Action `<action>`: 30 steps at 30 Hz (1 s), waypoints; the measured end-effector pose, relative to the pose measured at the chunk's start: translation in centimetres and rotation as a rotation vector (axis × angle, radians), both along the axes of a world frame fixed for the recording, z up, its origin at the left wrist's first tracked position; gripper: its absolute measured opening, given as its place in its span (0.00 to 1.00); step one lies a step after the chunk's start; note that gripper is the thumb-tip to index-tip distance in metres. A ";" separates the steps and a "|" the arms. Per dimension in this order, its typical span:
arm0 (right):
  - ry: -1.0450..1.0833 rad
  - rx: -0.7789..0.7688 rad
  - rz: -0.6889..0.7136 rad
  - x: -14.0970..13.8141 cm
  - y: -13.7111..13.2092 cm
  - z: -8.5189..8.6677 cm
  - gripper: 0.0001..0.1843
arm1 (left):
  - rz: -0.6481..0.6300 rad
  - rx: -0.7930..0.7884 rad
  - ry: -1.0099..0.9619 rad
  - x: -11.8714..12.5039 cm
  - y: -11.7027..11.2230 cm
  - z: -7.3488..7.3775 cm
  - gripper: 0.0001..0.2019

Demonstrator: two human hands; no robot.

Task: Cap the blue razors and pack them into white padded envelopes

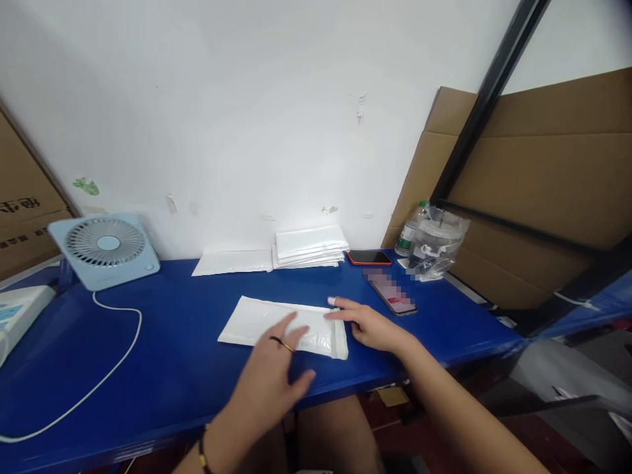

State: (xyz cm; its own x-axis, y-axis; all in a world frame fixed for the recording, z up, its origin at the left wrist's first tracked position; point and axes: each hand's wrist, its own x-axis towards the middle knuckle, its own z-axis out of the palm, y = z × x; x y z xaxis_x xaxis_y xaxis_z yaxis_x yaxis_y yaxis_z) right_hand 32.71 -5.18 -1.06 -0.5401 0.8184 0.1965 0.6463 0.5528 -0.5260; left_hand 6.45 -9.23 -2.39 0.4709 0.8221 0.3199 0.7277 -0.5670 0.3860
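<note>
A white padded envelope [257, 316] lies flat on the blue table [182, 368] in front of me, its flap end [340, 336] pointing right. Above its near middle is my left hand [274, 365], fingers apart and thumb out, with a dark band on one finger; whether it touches the envelope I cannot tell. At the flap end, my right hand [368, 324] reaches in from the right with index and middle fingers stretched over the envelope's corner. Neither hand grips anything. A stack of similar white envelopes [311, 243] rests against the wall, with another envelope [234, 261] flat to its left.
A light blue fan [106, 250] with a white cable [131, 349] stands at the left. Right of the stack are a red-edged phone [369, 257], a lit phone [395, 293], a bottle [407, 234] and a bagged cup [437, 240]. Cardboard [553, 171] and a dark metal post [474, 131] border the right side.
</note>
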 end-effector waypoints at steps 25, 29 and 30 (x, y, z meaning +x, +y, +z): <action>-0.031 0.537 -0.106 -6.6 -5.3 -3.3 0.07 | 0.152 -0.564 -0.397 -0.2 1.2 -1.8 0.15; -0.143 0.590 0.042 -7.1 -6.1 -3.1 0.17 | 0.084 -0.768 -0.538 -0.5 2.2 -1.7 0.18; -0.155 0.601 0.048 -7.2 -6.1 -3.1 0.18 | 0.082 -0.827 -0.569 -0.5 2.4 -1.6 0.19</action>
State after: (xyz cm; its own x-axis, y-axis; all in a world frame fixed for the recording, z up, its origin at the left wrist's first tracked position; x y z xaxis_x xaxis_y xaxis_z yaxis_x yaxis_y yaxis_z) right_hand 25.50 -11.27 -4.16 -0.6326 0.5631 0.5317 0.6576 0.7532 -0.0153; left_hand 5.96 -6.78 -3.99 0.3577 0.9108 -0.2061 0.3374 0.0797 0.9380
